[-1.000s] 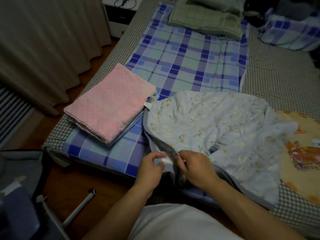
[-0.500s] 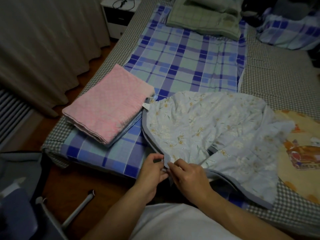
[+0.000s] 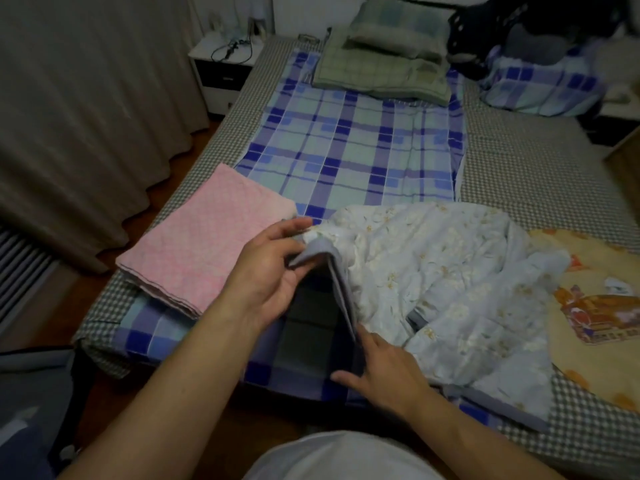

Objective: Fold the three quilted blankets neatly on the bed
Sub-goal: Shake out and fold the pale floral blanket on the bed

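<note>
Partly hidden under its own rumpled folds, the pale blue floral quilted blanket lies heaped on the near right part of the bed, so its full outline cannot be made out. The left hand pinches its grey-bordered corner between thumb and curled fingers and holds it lifted off the plaid sheet, throwing a dark shadow beneath. The right hand rests on the same border nearer the foot of the bed; whether its fingers grip the edge or only press it is unclear. Just left, touching the lifted corner's side, sits the folded pink quilted blanket. A yellow printed blanket is cut off at the right edge. Far off lie a green checked pillow, a dim nightstand and curtains.
</note>
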